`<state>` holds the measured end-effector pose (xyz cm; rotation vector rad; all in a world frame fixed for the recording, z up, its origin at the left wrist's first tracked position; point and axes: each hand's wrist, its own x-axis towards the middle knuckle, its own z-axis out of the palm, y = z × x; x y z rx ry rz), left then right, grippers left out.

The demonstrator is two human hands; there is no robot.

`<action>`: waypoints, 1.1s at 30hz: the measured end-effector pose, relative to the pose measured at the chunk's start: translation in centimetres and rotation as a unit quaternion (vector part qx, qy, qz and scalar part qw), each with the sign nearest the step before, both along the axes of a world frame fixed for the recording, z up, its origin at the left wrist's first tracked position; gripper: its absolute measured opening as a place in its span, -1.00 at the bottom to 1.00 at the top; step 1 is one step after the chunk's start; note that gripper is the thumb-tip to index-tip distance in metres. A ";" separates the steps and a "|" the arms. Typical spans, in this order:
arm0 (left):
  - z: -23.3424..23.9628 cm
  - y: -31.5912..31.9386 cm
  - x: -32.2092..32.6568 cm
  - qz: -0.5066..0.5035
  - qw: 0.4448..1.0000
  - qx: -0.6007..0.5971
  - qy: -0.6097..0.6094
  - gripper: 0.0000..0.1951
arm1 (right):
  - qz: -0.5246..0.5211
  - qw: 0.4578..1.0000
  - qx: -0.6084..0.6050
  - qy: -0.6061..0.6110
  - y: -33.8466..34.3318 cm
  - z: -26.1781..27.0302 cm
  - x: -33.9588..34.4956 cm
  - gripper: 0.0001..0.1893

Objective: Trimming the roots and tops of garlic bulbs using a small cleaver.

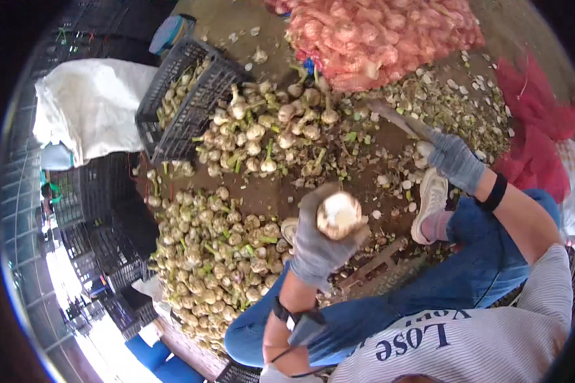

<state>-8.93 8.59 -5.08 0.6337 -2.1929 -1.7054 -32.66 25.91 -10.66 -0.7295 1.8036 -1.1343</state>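
Observation:
My left hand (323, 244), in a grey knit glove, is closed around a garlic bulb (339, 215). The bulb's pale cut root face points up toward me, slightly blurred. In my gloved right hand (455, 155) I grip a knife (395, 117) by its handle, with its blade pointing away to the upper left. The blade is well apart from the bulb. Left of my left hand spreads a large heap of garlic bulbs (215, 268). Beyond my hands lies a second pile of garlic (273, 124), some with stems attached.
A tilted black plastic crate (191, 107) holds some garlic. Behind the far pile lies a full red mesh sack of garlic (383, 38). Trimmings (460, 105) cover the floor at right, beside a red mesh bag (532, 129). A white sack (96, 105) is at left.

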 end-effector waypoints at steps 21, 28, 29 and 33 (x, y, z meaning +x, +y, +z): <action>-1.0 -25.3 25.7 0.291 0.565 -0.527 -0.563 -0.59 | 0.017 0.982 0.113 -0.153 -1.6 1.3 2.7 -0.48; -13.9 -21.6 11.2 0.106 0.858 -0.340 -0.370 -0.58 | 0.042 0.979 0.119 -0.164 -2.9 1.9 2.6 -0.48; -16.1 -20.6 9.1 0.067 0.852 -0.367 -0.367 -0.55 | 0.053 0.978 0.121 -0.159 -3.3 1.8 2.6 -0.49; -23.1 -21.0 3.1 -0.131 0.762 -0.444 -0.453 -0.52 | 0.070 0.985 0.102 -0.119 -3.0 0.2 3.1 -0.46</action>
